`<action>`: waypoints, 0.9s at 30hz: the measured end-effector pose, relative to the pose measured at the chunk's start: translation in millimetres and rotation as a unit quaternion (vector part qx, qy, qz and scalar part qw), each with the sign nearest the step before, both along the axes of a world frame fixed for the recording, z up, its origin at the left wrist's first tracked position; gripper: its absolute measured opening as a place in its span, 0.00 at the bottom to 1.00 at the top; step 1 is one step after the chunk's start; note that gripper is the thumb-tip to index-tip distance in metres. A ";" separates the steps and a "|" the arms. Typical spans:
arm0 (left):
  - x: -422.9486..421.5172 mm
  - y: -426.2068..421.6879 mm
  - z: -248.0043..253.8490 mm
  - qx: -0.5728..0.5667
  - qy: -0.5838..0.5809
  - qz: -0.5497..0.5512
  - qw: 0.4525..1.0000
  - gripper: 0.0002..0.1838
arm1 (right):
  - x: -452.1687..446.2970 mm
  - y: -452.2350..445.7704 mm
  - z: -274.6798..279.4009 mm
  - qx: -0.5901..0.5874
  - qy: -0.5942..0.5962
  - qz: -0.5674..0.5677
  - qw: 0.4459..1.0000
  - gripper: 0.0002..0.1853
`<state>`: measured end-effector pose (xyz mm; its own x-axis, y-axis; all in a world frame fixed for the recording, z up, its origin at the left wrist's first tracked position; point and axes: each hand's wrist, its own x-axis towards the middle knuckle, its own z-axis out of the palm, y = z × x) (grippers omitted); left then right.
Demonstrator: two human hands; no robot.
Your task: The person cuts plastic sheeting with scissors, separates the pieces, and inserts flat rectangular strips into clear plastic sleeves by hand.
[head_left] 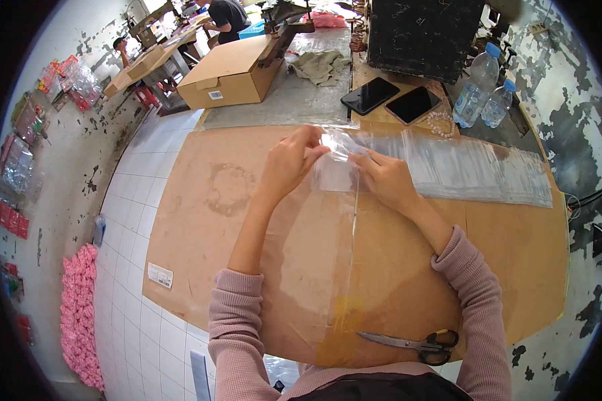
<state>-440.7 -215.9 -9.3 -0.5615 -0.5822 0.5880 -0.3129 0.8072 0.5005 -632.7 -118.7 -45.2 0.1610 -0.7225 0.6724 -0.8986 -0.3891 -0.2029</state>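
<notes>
Bag in work: a clear plastic bag lies near the far edge of the cardboard sheet, between the hands; glare hides whether it holds anything.
Left hand: closed on the bag's upper part, thumb and curled fingers pinching the film.
Right hand: thumb and fingers gripping the bag's edge, palm down.
Bag row: flat clear bags overlap in a long band to the right of the right hand.
Tabletop: grey surface beyond the cardboard sheet.
Carton: a brown cardboard box, lid down, at the far left; its contents are hidden.
Bottles: a larger plastic bottle and a smaller plastic bottle stand side by side at far right, both blue-capped; the liquid level is unclear.
Phones: two dark phones lie beyond the bag row, with a bead bracelet just beside.
Scissors: black-handled, on the near edge, blades pointing left.
Wall packets: clear packets and red packets hang at left; the contents are too small to name.
Background: a person in dark clothing beside a blue container, contents unclear.
</notes>
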 end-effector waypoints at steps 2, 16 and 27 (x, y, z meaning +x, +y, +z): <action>8.2 -16.2 -13.4 0.077 0.017 -0.028 0.997 0.15 | -2.4 0.1 3.0 0.051 -0.049 -0.007 0.997 0.08; 22.7 -4.2 1.9 0.068 -0.264 -0.077 0.959 0.21 | -9.7 -5.2 -2.3 0.068 -0.161 -0.036 0.984 0.11; 3.3 0.7 1.3 -0.126 -0.179 0.003 0.976 0.04 | -10.1 -2.9 -2.6 0.060 -0.123 -0.022 0.990 0.11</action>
